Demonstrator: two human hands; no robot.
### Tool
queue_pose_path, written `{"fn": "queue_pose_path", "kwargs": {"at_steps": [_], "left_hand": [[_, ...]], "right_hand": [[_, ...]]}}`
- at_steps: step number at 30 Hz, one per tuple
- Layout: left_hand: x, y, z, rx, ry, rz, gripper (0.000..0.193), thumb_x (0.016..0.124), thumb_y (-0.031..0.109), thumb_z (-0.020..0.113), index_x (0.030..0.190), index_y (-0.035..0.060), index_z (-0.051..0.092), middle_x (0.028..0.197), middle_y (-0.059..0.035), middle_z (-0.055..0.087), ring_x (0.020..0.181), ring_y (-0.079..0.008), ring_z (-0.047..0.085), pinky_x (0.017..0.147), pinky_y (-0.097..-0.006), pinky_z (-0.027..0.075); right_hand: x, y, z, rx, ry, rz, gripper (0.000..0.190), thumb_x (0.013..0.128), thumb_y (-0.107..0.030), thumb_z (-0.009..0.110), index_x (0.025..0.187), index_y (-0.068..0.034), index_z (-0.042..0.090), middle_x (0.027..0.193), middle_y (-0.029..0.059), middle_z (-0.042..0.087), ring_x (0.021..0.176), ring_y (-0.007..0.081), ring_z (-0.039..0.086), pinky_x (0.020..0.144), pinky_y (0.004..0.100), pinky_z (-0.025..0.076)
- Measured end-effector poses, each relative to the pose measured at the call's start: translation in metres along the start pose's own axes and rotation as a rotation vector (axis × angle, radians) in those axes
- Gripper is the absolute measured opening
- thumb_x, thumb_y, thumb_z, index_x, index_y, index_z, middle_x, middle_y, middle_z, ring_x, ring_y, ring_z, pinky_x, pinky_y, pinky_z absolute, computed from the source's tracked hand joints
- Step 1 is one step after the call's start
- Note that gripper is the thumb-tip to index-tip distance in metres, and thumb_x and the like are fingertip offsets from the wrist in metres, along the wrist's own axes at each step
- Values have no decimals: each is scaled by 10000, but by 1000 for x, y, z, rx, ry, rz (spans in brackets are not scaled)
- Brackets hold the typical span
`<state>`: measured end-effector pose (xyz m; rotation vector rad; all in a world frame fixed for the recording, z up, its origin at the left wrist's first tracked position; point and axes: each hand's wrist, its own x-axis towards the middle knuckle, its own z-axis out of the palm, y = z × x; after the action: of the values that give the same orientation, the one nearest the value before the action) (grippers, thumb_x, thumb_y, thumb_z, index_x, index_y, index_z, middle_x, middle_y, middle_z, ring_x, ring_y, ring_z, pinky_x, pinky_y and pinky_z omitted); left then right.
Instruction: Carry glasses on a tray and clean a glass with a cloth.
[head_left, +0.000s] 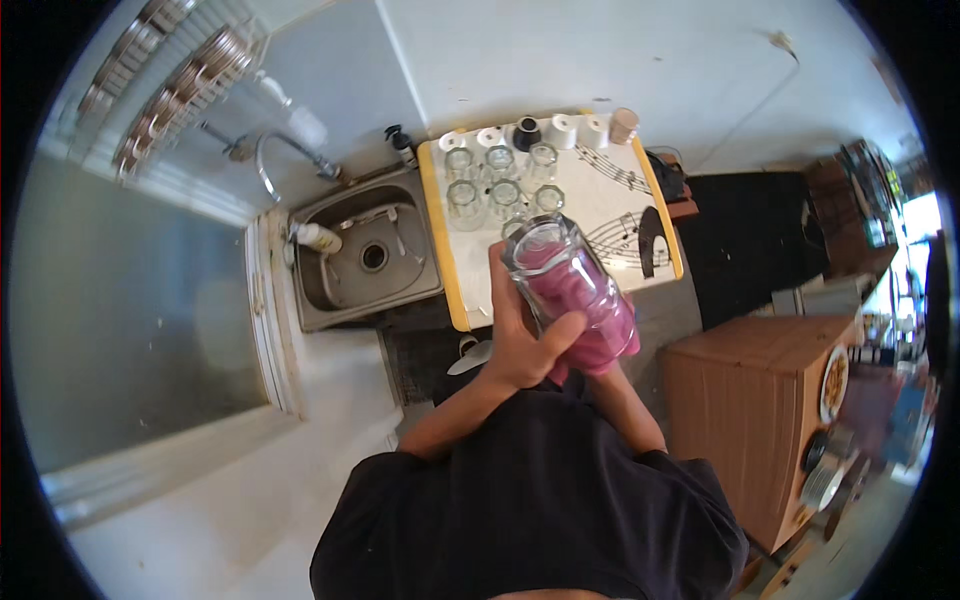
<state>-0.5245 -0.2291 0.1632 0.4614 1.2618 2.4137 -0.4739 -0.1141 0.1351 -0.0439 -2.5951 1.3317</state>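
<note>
My left hand (529, 341) grips a large clear faceted glass vessel (551, 240) from its left side, thumb across the front. The vessel is tilted, its thick base toward the table and its mouth toward me. A pink cloth (600, 349) fills much of its inside and bunches out at the mouth. My right hand (604, 376) goes into the cloth at the mouth; its fingers are hidden by cloth and glass. Beyond, on a white table (480, 292) with yellow edges, several clear glass mugs (504, 196) stand in rows.
White cups (562, 133), a black cup (527, 133) and a beige cup (623, 126) line the table's back edge. Left of it are a steel sink (431, 277) holding a white bottle (319, 238), and a curved faucet (262, 161). A wooden cabinet (727, 397) stands at my right.
</note>
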Motion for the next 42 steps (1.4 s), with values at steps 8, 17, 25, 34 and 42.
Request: {"fn": "queue_pose_path", "kwargs": {"at_steps": [8, 17, 25, 34, 42], "left_hand": [[27, -36, 21, 308, 86, 270, 968, 653, 155, 865, 1388, 9, 253, 1319, -175, 432, 1223, -234, 469, 1019, -367, 400], [-3, -85, 130, 725, 761, 459, 996, 709, 240, 850, 1386, -45, 177, 1259, -225, 453, 1170, -264, 511, 984, -383, 438], [4, -63, 129, 300, 311, 399, 842, 669, 190, 853, 1332, -48, 393, 1159, -195, 604, 1059, -268, 629, 927, -423, 514], [-19, -60, 126, 364, 598, 550, 886, 677, 162, 871, 1345, -15, 317, 1236, -146, 521, 1159, -222, 546, 1004, -358, 426], [-9, -38, 114, 142, 503, 454, 806, 695, 94, 848, 1338, -29, 378, 1221, -147, 540, 1096, -215, 589, 968, -361, 470]], "right_hand": [[31, 25, -33, -530, -174, -461, 468, 845, -246, 654, 1260, -58, 545, 1249, 181, 535, 1177, 326, 517, 939, 456, 453], [45, 39, -127, 44, -807, -240, 478, 879, -244, 637, 1300, -53, 516, 1302, 161, 533, 1232, 315, 500, 987, 412, 444], [22, 79, -90, 230, -528, -598, 549, 886, -242, 619, 1384, -93, 440, 1318, 125, 528, 1230, 303, 498, 1013, 411, 407], [24, 60, -67, 273, -555, -550, 591, 876, -285, 615, 1399, -100, 414, 1332, 133, 504, 1245, 300, 477, 1018, 440, 388], [28, 9, -67, 380, -664, -417, 585, 875, -315, 612, 1386, -97, 426, 1325, 134, 505, 1241, 298, 477, 1017, 443, 388]]}}
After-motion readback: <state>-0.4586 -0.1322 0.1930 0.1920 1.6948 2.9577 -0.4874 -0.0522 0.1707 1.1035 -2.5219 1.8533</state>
